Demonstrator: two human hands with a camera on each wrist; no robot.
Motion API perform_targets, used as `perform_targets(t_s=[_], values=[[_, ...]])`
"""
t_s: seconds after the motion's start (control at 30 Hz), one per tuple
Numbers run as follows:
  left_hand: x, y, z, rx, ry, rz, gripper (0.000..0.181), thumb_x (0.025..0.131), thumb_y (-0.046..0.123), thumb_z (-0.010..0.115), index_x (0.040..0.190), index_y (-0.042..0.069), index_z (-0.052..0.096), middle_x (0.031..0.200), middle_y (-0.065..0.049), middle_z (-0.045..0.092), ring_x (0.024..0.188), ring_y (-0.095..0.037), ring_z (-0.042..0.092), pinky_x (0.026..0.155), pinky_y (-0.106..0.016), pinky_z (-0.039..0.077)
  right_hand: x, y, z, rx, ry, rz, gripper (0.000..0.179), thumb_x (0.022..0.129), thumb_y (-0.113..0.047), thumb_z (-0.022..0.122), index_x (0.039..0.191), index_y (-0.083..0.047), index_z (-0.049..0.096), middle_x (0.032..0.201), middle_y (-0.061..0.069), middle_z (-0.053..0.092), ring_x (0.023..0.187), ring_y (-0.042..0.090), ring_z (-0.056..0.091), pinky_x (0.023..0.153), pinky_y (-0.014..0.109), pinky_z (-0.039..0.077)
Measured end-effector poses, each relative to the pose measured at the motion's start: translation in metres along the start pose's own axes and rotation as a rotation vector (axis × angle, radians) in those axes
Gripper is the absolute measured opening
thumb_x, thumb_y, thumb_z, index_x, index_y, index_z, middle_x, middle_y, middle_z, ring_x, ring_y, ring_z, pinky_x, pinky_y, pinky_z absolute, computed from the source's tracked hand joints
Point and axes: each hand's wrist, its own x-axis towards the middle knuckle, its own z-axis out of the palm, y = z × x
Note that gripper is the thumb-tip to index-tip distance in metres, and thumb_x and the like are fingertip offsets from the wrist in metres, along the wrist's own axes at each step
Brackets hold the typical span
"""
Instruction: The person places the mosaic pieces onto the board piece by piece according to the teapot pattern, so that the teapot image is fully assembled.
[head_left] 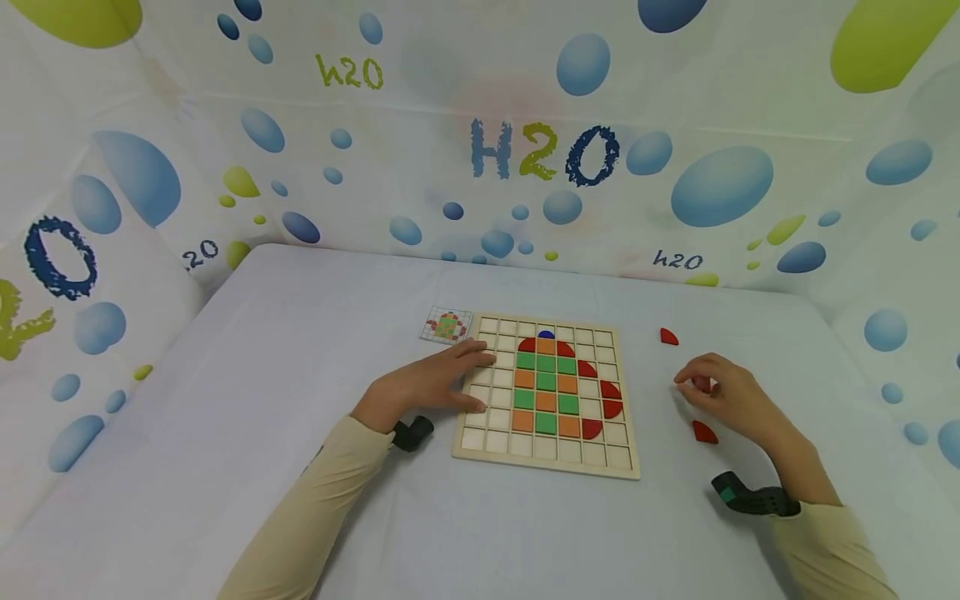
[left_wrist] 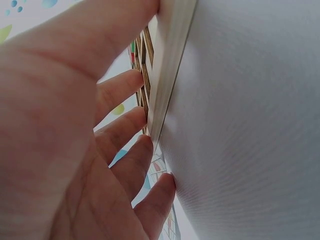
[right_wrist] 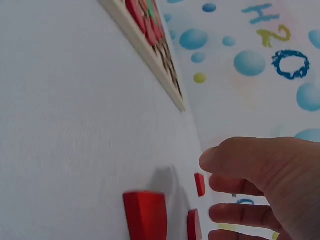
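Observation:
My left hand [head_left: 427, 382] rests at the left edge of a wooden grid board [head_left: 497, 418], fingers spread and fairly straight, with the thumb touching its rim. Green, orange and red pieces and one blue piece [head_left: 546, 334] fill the board's middle; red rounded pieces [head_left: 612, 408] step down its right side. To the right of the board, my right hand [head_left: 727, 396] hovers over the table, thumb and fingers bent and apart with nothing between them. Below its fingers lies a red quarter-round piece [head_left: 702, 383], partly hidden in the head view. Another red piece [head_left: 704, 432] lies nearer me.
A third loose red piece [head_left: 668, 337] lies farther back, right of the board. A small pattern card [head_left: 446, 325] with a coloured grid picture sits at the board's far left corner. The white table [head_left: 300, 333] meets a patterned cloth backdrop [head_left: 420, 167] behind.

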Motion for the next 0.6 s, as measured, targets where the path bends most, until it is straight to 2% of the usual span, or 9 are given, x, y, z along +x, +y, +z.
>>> perform_targets(t_s=[0.1, 0.2, 0.3, 0.37, 0.43, 0.53, 0.6], values=[[0.000, 0.001, -0.001, 0.002, -0.002, -0.001, 0.075, 0.090, 0.035, 0.072, 0.150, 0.008, 0.036, 0.159, -0.015, 0.022, 0.145, -0.035, 0.026, 0.114, -0.050, 0.029, 0.000, 0.004, -0.001, -0.016, -0.015, 0.057, 0.013, 0.083, 0.001, 0.073, 0.094, -0.005, 0.070, 0.097, 0.013, 0.061, 0.087, 0.026, 0.052, 0.068, 0.029, 0.051], [-0.001, 0.002, -0.002, 0.006, -0.005, -0.006, 0.075, 0.089, 0.036, 0.072, 0.150, 0.008, 0.037, 0.159, -0.015, 0.022, 0.145, -0.035, 0.026, 0.114, -0.050, 0.029, 0.000, 0.008, -0.001, -0.019, -0.052, 0.106, 0.015, 0.083, 0.000, 0.072, 0.098, -0.003, 0.070, 0.110, 0.022, 0.060, 0.098, 0.036, 0.051, 0.077, 0.046, 0.054], [-0.001, 0.003, -0.003, 0.006, -0.008, -0.012, 0.075, 0.089, 0.036, 0.072, 0.150, 0.008, 0.037, 0.159, -0.015, 0.023, 0.145, -0.034, 0.026, 0.114, -0.049, 0.029, -0.001, 0.013, -0.001, -0.008, -0.067, 0.087, 0.016, 0.084, 0.001, 0.071, 0.100, -0.001, 0.069, 0.109, 0.024, 0.062, 0.100, 0.039, 0.053, 0.081, 0.058, 0.052], [-0.001, 0.004, -0.003, 0.006, -0.010, -0.015, 0.075, 0.089, 0.036, 0.072, 0.150, 0.008, 0.037, 0.159, -0.014, 0.023, 0.145, -0.034, 0.026, 0.114, -0.049, 0.029, -0.002, 0.015, -0.002, -0.007, -0.071, 0.068, 0.017, 0.083, 0.003, 0.070, 0.100, 0.001, 0.069, 0.105, 0.022, 0.064, 0.095, 0.037, 0.055, 0.080, 0.056, 0.053], [-0.001, 0.004, -0.004, 0.006, -0.011, -0.014, 0.075, 0.089, 0.036, 0.071, 0.150, 0.009, 0.037, 0.159, -0.014, 0.022, 0.145, -0.034, 0.026, 0.113, -0.049, 0.029, -0.003, 0.017, -0.003, -0.013, -0.073, 0.059, 0.017, 0.082, 0.004, 0.069, 0.099, 0.001, 0.069, 0.101, 0.020, 0.065, 0.090, 0.032, 0.055, 0.078, 0.046, 0.055], [-0.001, 0.004, -0.004, 0.005, -0.011, -0.013, 0.075, 0.090, 0.036, 0.072, 0.150, 0.008, 0.037, 0.159, -0.015, 0.022, 0.145, -0.034, 0.026, 0.113, -0.049, 0.029, -0.003, 0.015, -0.004, -0.007, -0.095, 0.096, 0.017, 0.083, 0.004, 0.069, 0.100, 0.001, 0.068, 0.102, 0.019, 0.063, 0.088, 0.028, 0.054, 0.073, 0.027, 0.052], [-0.001, 0.004, -0.005, 0.005, -0.010, -0.013, 0.075, 0.090, 0.036, 0.072, 0.150, 0.008, 0.037, 0.159, -0.015, 0.022, 0.145, -0.034, 0.026, 0.113, -0.049, 0.029, -0.003, 0.013, -0.005, 0.006, -0.110, 0.122, 0.016, 0.084, 0.003, 0.068, 0.100, 0.001, 0.068, 0.102, 0.019, 0.061, 0.087, 0.027, 0.054, 0.070, 0.019, 0.049]])
